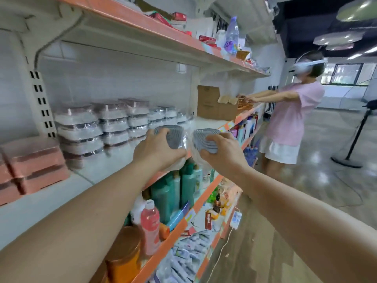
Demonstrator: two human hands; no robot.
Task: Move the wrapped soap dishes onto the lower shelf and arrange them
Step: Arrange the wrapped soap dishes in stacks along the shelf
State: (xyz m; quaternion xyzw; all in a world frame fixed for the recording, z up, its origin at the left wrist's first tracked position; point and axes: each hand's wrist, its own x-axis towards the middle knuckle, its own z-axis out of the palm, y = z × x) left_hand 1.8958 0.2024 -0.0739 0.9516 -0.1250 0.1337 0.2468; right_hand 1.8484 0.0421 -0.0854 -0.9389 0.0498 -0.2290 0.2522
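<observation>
Left hand curled over the top of a grey wrapped soap dish, fingers gripping its ribbed upper face, clear wrap bulging beneath the palm. Right hand likewise clamped on a second grey wrapped soap dish, thumb and fingers wrapped round its near edge. Both dishes held side by side, just apart, in the air over the front edge of the middle shelf, white-surfaced with an orange front lip. Further back on the same shelf: stacks of wrapped soap dishes in a row against the rear panel, white and dark layers under film, several high. At the left end of the shelf, pink boxes stacked two high. Toward the far end, a cardboard box. On the shelf below, green bottles, a pink bottle and an orange jar. On the top shelf, red packets and a clear bottle, blurred. At right, a second person in a pink shirt, wearing a headset, both arms extended to the far end of the shelf. Behind, a black fan stand on the polished floor.
</observation>
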